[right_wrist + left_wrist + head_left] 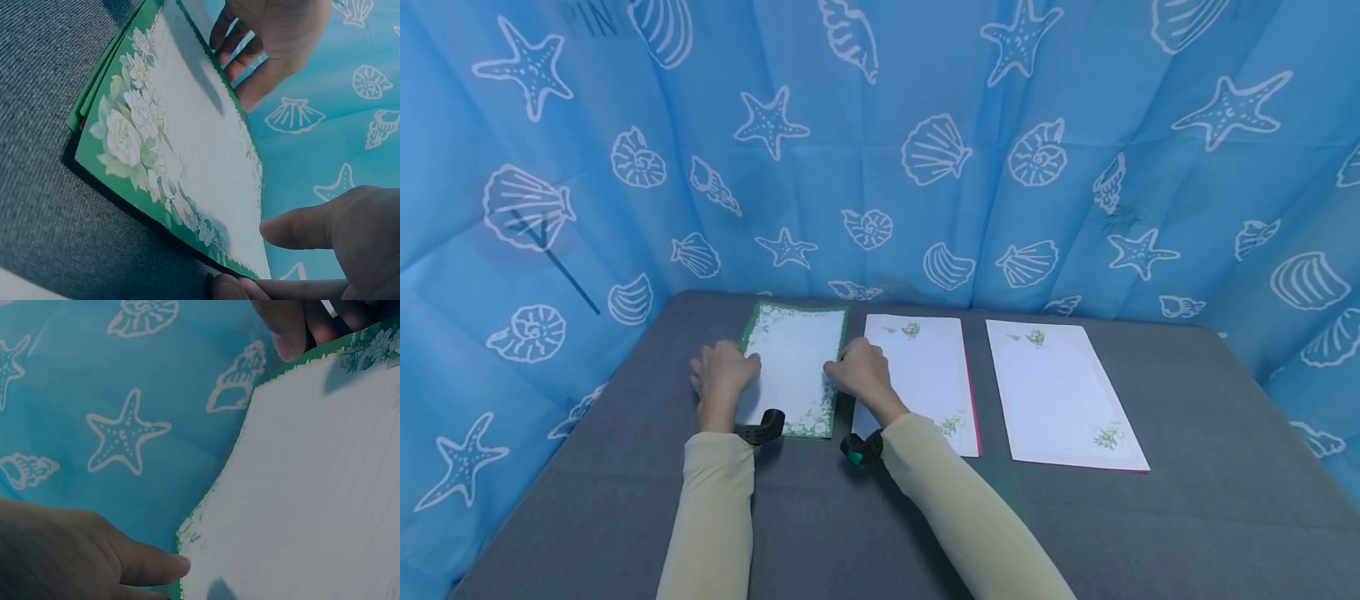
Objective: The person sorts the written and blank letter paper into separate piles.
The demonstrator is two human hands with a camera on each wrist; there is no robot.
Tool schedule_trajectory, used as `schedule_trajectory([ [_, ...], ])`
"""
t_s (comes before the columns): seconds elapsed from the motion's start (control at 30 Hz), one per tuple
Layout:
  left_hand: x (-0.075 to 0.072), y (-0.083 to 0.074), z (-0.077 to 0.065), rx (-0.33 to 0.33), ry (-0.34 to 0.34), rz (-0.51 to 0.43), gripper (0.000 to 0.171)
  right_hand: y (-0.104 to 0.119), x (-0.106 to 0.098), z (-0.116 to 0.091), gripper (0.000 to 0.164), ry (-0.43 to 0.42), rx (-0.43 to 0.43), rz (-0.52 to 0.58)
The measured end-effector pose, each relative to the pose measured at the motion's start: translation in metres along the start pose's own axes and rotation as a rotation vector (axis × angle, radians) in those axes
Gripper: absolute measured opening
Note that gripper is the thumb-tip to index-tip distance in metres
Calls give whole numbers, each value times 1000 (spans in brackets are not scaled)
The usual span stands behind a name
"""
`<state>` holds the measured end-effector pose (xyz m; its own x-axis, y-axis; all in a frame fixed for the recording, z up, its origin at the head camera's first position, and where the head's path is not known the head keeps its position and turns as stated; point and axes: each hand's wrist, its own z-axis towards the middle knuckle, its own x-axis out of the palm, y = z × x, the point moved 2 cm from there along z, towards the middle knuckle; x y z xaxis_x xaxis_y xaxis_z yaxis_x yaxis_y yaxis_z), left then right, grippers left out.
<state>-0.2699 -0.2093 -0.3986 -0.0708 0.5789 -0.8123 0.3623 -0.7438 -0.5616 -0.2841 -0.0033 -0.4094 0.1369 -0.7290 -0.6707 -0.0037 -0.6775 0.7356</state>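
Note:
A stack of white writing paper with a green floral border lies on the left of the grey table. My left hand pinches its left edge, the thumb showing over the border in the left wrist view. On the opposite edge my right hand grips with thumb and fingers. White flowers fill one corner of the top sheet in the right wrist view, and more green layers show beneath it. The sheet looks bowed in the left wrist view. Some fingertips are hidden or dark.
Right of the stack lies a white sheet with green sprigs and a red edge, partly under my right forearm. A similar sheet lies farther right. A blue curtain with shells and starfish hangs behind the table.

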Motion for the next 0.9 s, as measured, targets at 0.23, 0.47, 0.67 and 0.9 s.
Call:
schedule_trajectory([
  [0.23, 4, 1, 3, -11, 68, 42, 35, 3, 3, 0, 47, 25, 9, -38],
  [0.47, 7, 3, 3, -20, 66, 24, 37, 5, 5, 0, 43, 39, 21, -44],
  [0.67, 8, 4, 3, -7, 56, 18, 34, 7, 6, -1, 44, 45, 32, -56],
  [0.9, 9, 5, 3, -13, 39, 11, 33, 6, 5, 0, 44, 46, 22, -60],
])
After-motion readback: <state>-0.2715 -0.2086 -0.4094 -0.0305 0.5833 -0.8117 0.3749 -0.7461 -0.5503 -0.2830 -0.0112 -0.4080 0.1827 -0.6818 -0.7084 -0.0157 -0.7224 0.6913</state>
